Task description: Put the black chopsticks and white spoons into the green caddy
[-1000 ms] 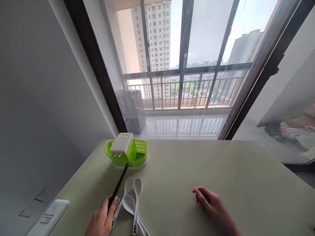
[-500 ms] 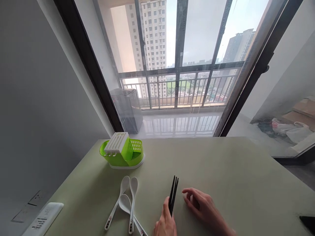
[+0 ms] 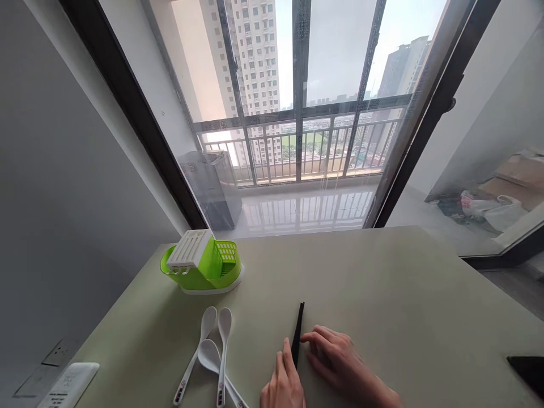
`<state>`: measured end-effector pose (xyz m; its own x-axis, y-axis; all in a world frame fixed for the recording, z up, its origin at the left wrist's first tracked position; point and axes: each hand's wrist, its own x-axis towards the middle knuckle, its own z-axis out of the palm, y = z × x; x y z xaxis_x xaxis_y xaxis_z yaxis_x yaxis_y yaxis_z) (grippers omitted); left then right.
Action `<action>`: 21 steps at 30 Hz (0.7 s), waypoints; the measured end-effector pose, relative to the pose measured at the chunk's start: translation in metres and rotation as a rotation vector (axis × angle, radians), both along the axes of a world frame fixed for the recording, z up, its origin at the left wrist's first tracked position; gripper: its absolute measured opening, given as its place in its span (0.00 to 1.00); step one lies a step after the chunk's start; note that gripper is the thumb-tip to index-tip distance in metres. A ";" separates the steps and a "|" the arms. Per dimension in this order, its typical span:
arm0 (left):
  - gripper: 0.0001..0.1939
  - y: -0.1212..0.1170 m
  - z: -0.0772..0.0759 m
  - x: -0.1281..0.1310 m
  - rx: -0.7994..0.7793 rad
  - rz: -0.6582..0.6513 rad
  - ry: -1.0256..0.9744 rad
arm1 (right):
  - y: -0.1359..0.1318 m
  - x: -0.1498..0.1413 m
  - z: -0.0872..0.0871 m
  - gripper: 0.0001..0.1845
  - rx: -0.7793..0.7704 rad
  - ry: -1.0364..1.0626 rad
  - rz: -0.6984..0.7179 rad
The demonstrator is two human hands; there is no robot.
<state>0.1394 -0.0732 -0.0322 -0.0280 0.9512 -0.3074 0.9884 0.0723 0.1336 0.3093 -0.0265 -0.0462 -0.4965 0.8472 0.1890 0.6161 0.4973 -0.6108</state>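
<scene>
A bundle of black chopsticks stands out from the table, pointing away from me, its sticks pressed close together. At its left side, my left hand is closed around the lower part; the thumb and the near ends are hidden. On the other side my right hand has loosely bent fingers, partly apart, and its index fingertip is at the chopsticks' edge. I cannot tell whether that fingertip presses on them. To the left, white spoons with printed handles lie crossed, one spoon reaching farthest right.
A green and white utensil rack stands at the table's far left. A white power strip lies near the left wall. A dark object sits at the right edge. Beyond the table is a glass door.
My right hand has moved left to the chopsticks. Their tips, spread before, are now drawn together. The head view has shifted slightly.
</scene>
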 end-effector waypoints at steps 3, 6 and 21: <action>0.33 -0.002 -0.004 -0.003 0.054 -0.026 0.024 | 0.002 0.001 0.000 0.11 -0.019 0.011 -0.004; 0.32 -0.005 -0.007 -0.005 0.118 -0.060 0.040 | 0.003 0.002 -0.004 0.13 -0.033 0.024 0.007; 0.30 -0.015 -0.011 -0.007 0.230 -0.069 0.117 | 0.003 0.004 0.003 0.14 -0.059 0.076 0.018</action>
<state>0.1327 -0.0881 -0.0430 0.0163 0.9965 -0.0814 0.9996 -0.0144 0.0236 0.3131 -0.0240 -0.0433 -0.4974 0.8493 0.1768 0.5584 0.4695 -0.6840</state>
